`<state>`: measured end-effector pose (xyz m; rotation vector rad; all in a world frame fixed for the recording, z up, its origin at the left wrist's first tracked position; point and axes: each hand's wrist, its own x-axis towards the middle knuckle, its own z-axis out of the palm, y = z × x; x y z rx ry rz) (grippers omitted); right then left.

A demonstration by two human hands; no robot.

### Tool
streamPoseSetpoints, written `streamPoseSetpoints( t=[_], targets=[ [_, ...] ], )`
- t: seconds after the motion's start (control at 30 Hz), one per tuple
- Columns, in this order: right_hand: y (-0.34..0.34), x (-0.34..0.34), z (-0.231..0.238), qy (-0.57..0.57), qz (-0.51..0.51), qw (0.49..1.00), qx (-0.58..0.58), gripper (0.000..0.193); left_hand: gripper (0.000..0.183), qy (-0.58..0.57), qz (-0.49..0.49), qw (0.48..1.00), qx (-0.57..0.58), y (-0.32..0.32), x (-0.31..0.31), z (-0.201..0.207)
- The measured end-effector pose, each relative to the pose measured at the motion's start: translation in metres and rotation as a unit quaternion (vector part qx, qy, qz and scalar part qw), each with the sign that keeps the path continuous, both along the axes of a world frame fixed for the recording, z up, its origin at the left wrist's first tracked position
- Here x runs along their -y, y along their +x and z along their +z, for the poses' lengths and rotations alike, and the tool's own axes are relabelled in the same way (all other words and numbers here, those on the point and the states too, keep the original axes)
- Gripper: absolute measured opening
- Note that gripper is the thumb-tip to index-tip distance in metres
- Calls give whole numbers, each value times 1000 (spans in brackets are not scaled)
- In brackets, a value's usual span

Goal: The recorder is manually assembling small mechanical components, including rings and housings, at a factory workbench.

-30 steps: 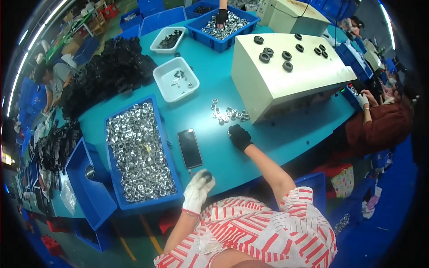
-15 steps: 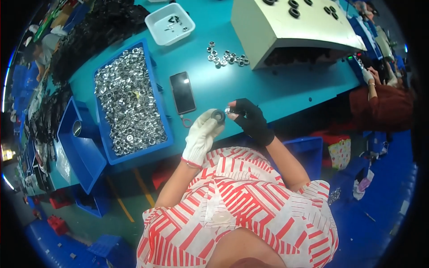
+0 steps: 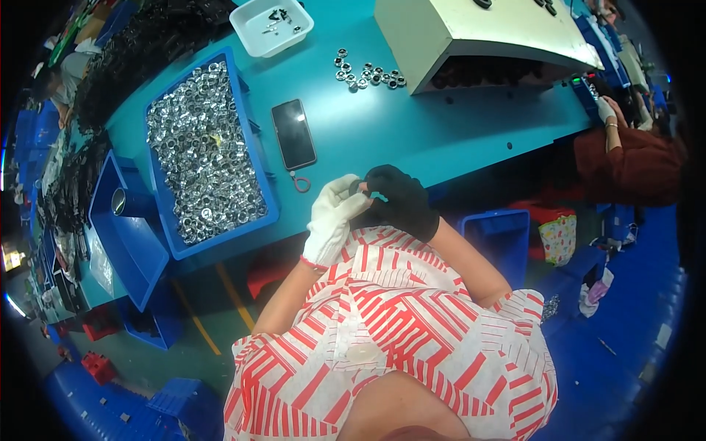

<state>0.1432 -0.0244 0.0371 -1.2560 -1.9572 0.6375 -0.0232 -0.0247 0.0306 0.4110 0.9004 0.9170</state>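
Note:
In front of my chest, my left hand (image 3: 331, 220), in a white glove, is closed on a small black ring (image 3: 356, 187). Its fingertips pinch the ring's edge, and only part of the ring shows. My right hand (image 3: 401, 202), in a black glove with bare fingertips, is bent over the same ring, fingers and thumb pressed to it. Whether a shiny metal ring sits between those fingers is hidden. Both hands are just off the near edge of the teal table (image 3: 353, 140). A phone (image 3: 293, 134) with a reddish loop lies beyond my left hand.
Left of the phone stands a blue bin (image 3: 235, 81) full of shiny metal rings. Several more metal rings (image 3: 364, 77) lie near a cream box-like stand (image 3: 478, 33) bearing black rings. A white tray (image 3: 257, 44) holds small parts. At far right, another person's gloved hand (image 3: 607, 110) works.
My right hand has come left against the black ring, and the small shiny metal ring it held has gone from sight. The table's things sit slightly higher in the picture.

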Motion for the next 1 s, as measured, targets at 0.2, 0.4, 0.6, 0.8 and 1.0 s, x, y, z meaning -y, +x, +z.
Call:
streamPoseSetpoints(
  t=[0.2, 0.4, 0.6, 0.8, 1.0],
  targets=[
    [-11, 6, -4, -114, -47, 987, -104, 37, 52, 157, -1, 972, -176, 5, 2, 8],
    [-9, 8, 2, -35, -17, 999, 23, 33, 49, 233, -92, 932, -262, -6, 6, 11],
    [-6, 7, -2, -53, 17, 989, 137, 27, 37, 351, -120, 844, -387, -9, 9, -4],
    [-6, 8, -9, -59, -15, 990, 124, 27, 33, 296, -131, 855, -406, -3, 5, 18],
    [-5, 11, 2, -25, 50, 990, 130, 28, 34, 404, -153, 784, -446, -11, 11, 31]
  ],
)
